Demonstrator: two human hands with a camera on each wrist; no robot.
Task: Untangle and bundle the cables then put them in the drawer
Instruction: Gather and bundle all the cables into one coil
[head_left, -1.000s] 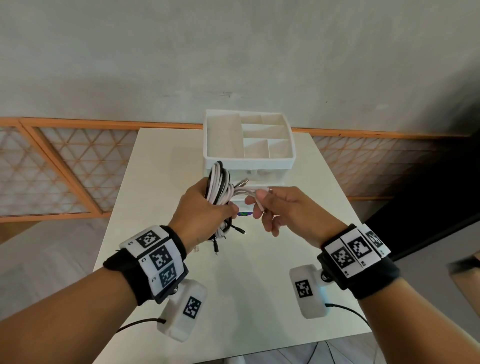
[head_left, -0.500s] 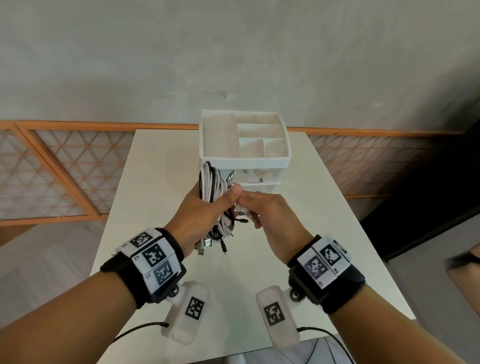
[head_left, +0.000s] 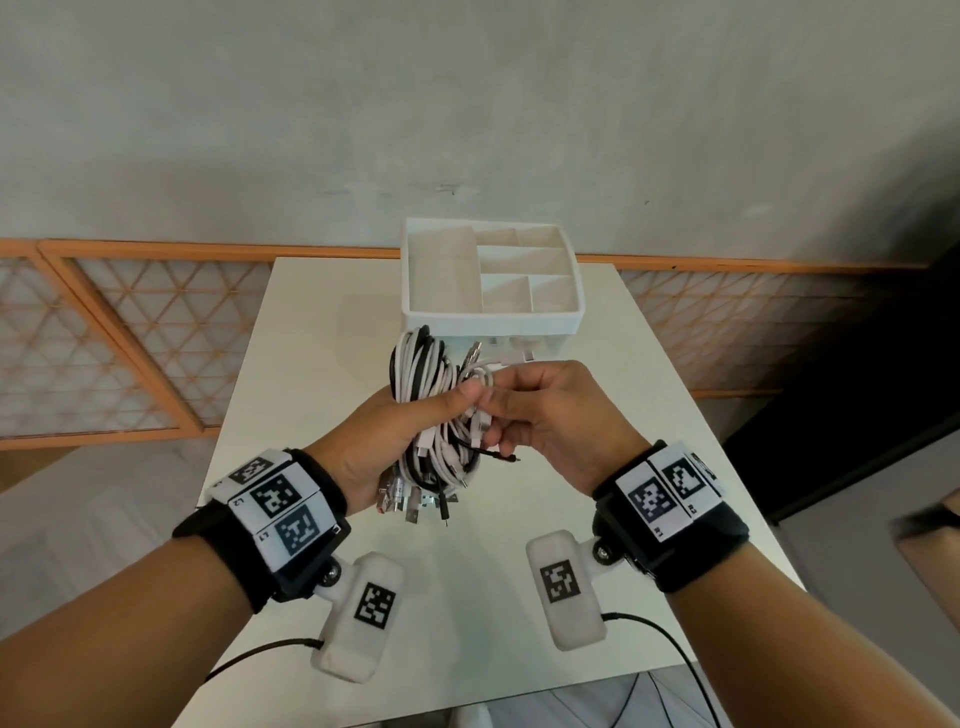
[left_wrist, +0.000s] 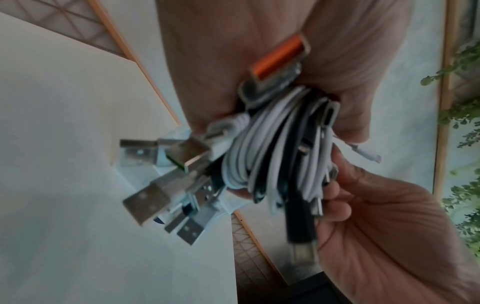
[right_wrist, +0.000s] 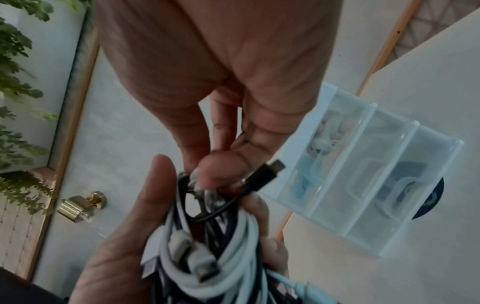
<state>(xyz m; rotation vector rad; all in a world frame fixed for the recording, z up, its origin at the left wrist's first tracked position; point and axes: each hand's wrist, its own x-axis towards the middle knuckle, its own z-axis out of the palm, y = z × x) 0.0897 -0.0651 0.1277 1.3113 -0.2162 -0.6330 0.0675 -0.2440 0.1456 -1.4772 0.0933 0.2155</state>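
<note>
White and black cables (head_left: 426, 395) bunched upright in left hand (head_left: 374, 441), right hand (head_left: 550, 415) pinching loose ends beside it, clear drawer (right_wrist: 363, 174) straight ahead beyond both, nearer the right.

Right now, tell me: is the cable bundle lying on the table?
No, the left hand grips the cable bundle in the air above the table.

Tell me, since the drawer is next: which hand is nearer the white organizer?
Right. The right hand works at the cable bundle just below the white organizer; the left hand, gripping the bundle, sits lower left.
</note>
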